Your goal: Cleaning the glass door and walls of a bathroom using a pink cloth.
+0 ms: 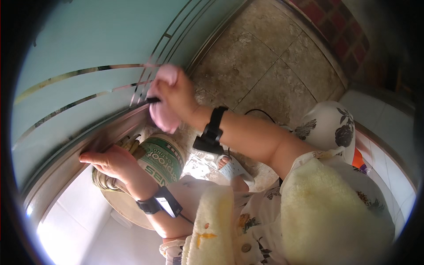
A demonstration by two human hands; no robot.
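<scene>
In my right hand point(177, 94) is a bunched pink cloth point(162, 116), blurred, pressed near the edge of a frosted glass door panel point(86, 43) with clear stripes. A small black piece point(153, 99) shows beside the cloth; I cannot tell what it is. My left hand point(114, 162) grips the brownish metal frame point(63, 175) of the panel, its thumb along the edge and its other fingers largely hidden. Black straps circle both my wrists, and the left one carries a small device point(168, 202).
Below my hands stands a green and white paint bucket point(162, 159) bearing writing, beside a bundle of tan sticks or handles point(109, 180). A slippered foot point(235, 167) rests on the brown tiled floor point(251, 63). A black cable point(261, 111) and a low tiled wall point(374, 109) lie right.
</scene>
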